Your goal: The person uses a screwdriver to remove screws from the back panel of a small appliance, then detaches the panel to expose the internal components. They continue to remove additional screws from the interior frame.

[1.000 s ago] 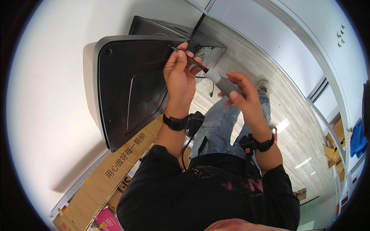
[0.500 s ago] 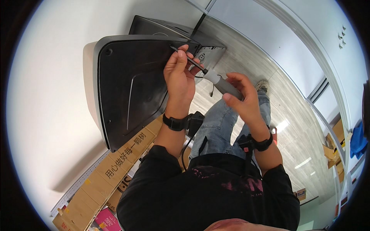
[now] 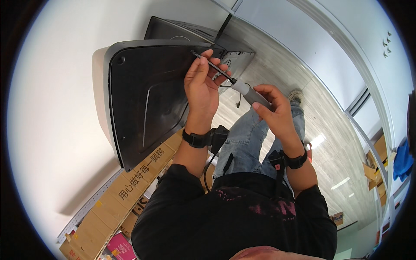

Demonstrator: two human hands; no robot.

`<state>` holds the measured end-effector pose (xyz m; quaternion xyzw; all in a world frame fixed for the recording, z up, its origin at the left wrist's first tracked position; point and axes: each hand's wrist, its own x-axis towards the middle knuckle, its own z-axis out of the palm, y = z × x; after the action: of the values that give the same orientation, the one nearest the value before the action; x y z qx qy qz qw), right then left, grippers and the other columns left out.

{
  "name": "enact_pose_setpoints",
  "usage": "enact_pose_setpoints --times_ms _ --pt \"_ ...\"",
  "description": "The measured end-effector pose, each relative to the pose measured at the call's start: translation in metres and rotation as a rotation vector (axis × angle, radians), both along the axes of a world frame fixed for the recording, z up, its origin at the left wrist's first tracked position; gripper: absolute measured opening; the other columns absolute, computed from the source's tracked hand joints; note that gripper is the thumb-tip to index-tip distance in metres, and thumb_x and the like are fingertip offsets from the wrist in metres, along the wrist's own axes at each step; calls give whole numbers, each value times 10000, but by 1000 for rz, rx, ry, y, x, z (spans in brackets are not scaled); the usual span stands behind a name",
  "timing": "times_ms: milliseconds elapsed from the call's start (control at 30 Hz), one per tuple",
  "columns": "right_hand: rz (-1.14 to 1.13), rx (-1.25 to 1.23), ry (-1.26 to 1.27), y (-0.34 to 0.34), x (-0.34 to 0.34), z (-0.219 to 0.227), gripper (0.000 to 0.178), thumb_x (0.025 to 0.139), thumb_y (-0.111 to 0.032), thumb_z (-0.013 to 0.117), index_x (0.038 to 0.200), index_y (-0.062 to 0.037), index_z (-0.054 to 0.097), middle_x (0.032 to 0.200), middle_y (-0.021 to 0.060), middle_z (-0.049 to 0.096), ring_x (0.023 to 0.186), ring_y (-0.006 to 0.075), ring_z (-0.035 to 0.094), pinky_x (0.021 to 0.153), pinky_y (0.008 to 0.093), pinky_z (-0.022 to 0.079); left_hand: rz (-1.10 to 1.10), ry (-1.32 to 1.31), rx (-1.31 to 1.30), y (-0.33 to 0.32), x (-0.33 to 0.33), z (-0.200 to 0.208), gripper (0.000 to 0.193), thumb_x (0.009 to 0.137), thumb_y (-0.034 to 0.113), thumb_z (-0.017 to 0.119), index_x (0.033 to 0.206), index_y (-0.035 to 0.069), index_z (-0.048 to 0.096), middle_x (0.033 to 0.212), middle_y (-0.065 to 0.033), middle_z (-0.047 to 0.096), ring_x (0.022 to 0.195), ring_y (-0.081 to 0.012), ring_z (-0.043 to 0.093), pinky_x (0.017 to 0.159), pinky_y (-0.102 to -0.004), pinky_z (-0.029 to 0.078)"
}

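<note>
A screwdriver (image 3: 241, 88) with a grey handle, pale collar and dark shaft slants across the middle of the head view. Its tip meets a black panel (image 3: 162, 73) near the panel's upper right corner, though the fastener under it is too small to make out. My left hand (image 3: 202, 86) pinches the shaft close to the tip between thumb and fingers, with the other fingers loosely curled. Around the grey handle, my right hand (image 3: 276, 106) has closed its thumb and fingers. The panel covers the face of a light-sided, round-cornered case (image 3: 100, 91) on my left.
Behind the panel stands a dark box-shaped unit (image 3: 186, 29) with a metal side. A long cardboard box (image 3: 104, 208) lies at lower left, near a pink package (image 3: 121, 246). A thin black cable (image 3: 238, 104) hangs below the screwdriver. Glass partitions run along the right.
My right hand's fingers have shifted on the handle, and the handle has moved slightly to the right. The left hand and the screwdriver tip stay nearly where they were.
</note>
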<state>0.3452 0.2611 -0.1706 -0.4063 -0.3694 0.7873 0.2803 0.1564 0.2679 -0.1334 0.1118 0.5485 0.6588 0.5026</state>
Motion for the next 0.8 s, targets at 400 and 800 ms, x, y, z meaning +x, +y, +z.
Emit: enact_pose_setpoints --times_ms 400,800 --pt "-51 -155 135 7 4 17 289 882 -167 606 1126 -19 564 849 32 582 652 55 538 488 188 410 -2 10 6 0 1 2 260 949 250 516 1136 75 561 883 -14 608 794 -126 605 649 -289 538" --pt "-145 474 -211 7 1 26 400 671 -15 726 1051 -48 605 1005 84 568 886 190 558 782 285 450 7 38 4 3 6 5 251 943 233 531 1123 59 551 873 -13 600 802 -126 621 629 -274 550"
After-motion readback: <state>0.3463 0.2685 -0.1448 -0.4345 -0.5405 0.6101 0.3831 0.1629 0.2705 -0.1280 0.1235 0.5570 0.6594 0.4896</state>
